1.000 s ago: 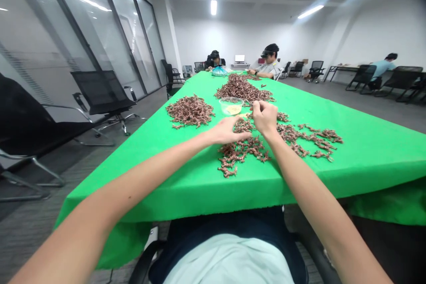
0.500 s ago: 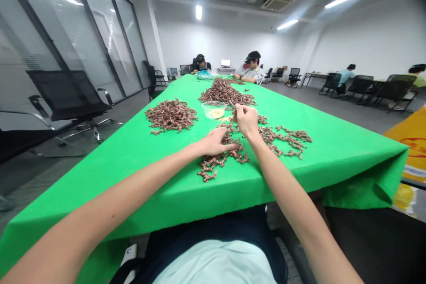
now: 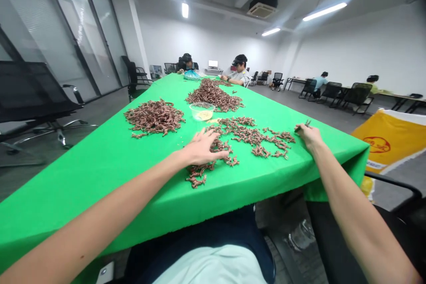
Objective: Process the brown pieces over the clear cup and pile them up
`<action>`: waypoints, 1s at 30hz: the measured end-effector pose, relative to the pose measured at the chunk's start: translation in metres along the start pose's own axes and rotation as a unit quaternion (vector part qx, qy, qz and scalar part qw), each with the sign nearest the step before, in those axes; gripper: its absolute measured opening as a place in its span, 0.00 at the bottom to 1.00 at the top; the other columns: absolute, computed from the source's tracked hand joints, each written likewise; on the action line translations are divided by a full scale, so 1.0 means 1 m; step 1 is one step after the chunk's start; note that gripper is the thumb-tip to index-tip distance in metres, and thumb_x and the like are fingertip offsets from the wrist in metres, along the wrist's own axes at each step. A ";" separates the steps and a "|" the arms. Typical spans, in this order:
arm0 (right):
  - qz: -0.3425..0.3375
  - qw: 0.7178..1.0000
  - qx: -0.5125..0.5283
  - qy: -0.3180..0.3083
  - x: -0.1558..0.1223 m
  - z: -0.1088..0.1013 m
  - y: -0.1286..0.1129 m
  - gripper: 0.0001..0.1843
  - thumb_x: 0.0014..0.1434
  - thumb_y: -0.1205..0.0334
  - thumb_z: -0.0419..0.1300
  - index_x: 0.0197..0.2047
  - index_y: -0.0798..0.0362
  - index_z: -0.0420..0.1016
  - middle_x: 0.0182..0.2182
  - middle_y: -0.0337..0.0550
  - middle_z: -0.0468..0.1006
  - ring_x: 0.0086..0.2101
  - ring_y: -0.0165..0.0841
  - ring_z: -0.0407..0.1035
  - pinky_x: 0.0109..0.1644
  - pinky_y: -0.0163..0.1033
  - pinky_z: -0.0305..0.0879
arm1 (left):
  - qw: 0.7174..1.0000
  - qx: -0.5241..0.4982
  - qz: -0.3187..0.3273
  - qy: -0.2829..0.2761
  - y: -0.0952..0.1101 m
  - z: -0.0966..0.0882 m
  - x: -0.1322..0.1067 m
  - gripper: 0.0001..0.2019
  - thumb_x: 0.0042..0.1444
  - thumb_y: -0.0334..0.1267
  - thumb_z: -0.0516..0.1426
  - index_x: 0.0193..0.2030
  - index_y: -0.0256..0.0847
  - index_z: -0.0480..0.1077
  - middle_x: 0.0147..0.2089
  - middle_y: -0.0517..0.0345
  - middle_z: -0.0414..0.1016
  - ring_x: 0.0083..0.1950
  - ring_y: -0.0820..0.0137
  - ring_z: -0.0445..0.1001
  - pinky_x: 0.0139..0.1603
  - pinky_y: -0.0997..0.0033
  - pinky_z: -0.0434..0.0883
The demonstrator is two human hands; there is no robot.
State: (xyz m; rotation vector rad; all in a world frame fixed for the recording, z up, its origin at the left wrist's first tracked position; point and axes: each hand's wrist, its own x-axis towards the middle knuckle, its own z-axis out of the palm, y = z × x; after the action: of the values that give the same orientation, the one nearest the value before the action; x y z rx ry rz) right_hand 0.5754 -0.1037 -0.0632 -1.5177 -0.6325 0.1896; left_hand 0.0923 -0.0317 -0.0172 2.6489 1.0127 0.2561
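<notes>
My left hand (image 3: 203, 147) lies with its fingers spread on a loose heap of small brown moulded pieces (image 3: 208, 173), touching the heap's upper part. My right hand (image 3: 309, 136) is out at the right edge of the green table cloth (image 3: 100, 168), pinching a small brown piece (image 3: 307, 124) between its fingertips. A wider scatter of the same pieces (image 3: 253, 136) spreads between my hands. Further off lie two larger heaps (image 3: 154, 117) (image 3: 213, 96), with a clear plastic bowl (image 3: 201, 111) holding something pale yellow between them.
Two co-workers (image 3: 239, 71) (image 3: 187, 64) sit at the far end of the table beside a blue plastic bag (image 3: 192, 75). Black office chairs stand along the left glass wall. A yellow printed sheet (image 3: 389, 142) and a black chair arm (image 3: 392, 182) are at right.
My right hand has moved rightward from the scattered pieces to the table's edge, with a small piece in its fingers. My left hand stays on the heap. The view has swung left.
</notes>
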 end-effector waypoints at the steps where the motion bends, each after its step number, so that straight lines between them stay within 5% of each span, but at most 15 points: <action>1: 0.013 1.000 0.016 -0.013 0.001 -0.002 0.004 0.09 0.58 0.60 0.61 0.28 0.53 0.73 0.25 0.46 0.78 0.28 0.33 0.74 0.39 0.40 0.74 | 1.000 0.005 -0.002 -0.008 0.002 0.002 0.000 0.52 0.52 0.75 0.49 0.76 0.42 0.52 0.79 0.46 0.36 0.79 0.46 0.31 0.75 0.39 0.39; 6: 0.092 0.988 0.089 -0.085 -0.003 0.013 0.000 0.09 0.64 0.61 0.58 0.33 0.53 0.76 0.30 0.48 0.81 0.31 0.33 0.78 0.38 0.35 0.74 | 1.000 0.011 0.004 -0.014 0.001 0.008 0.001 0.54 0.51 0.77 0.47 0.76 0.41 0.52 0.79 0.46 0.31 0.79 0.47 0.29 0.76 0.40 0.40; 11: 0.097 0.985 0.095 -0.110 -0.013 0.037 -0.009 0.10 0.64 0.65 0.57 0.33 0.54 0.77 0.30 0.48 0.82 0.31 0.32 0.78 0.40 0.35 0.73 | 1.000 0.011 0.004 -0.016 0.001 0.009 -0.002 0.54 0.52 0.77 0.46 0.75 0.40 0.52 0.79 0.44 0.31 0.79 0.48 0.30 0.76 0.40 0.42; 18: 0.070 0.977 0.073 -0.189 -0.051 0.060 -0.020 0.08 0.62 0.58 0.61 0.38 0.53 0.79 0.36 0.49 0.83 0.36 0.35 0.78 0.39 0.35 0.72 | 1.000 0.015 0.012 -0.025 0.002 0.008 -0.002 0.54 0.52 0.77 0.46 0.75 0.37 0.52 0.79 0.43 0.31 0.79 0.48 0.30 0.76 0.42 0.42; 30: 0.012 0.990 -0.002 -0.143 -0.107 0.103 -0.029 0.20 0.50 0.46 0.62 0.36 0.55 0.80 0.31 0.42 0.80 0.31 0.33 0.69 0.36 0.36 0.62 | 0.999 0.020 0.025 0.011 0.002 0.007 -0.001 0.51 0.54 0.75 0.46 0.74 0.37 0.54 0.79 0.39 0.37 0.80 0.47 0.34 0.76 0.43 0.42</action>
State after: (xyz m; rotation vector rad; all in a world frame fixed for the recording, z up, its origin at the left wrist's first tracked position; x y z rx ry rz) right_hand 0.4285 -0.0694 -0.0713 -1.5157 -0.8416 0.4294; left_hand 0.0947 -0.0346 -0.0233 2.7160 0.9682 0.2786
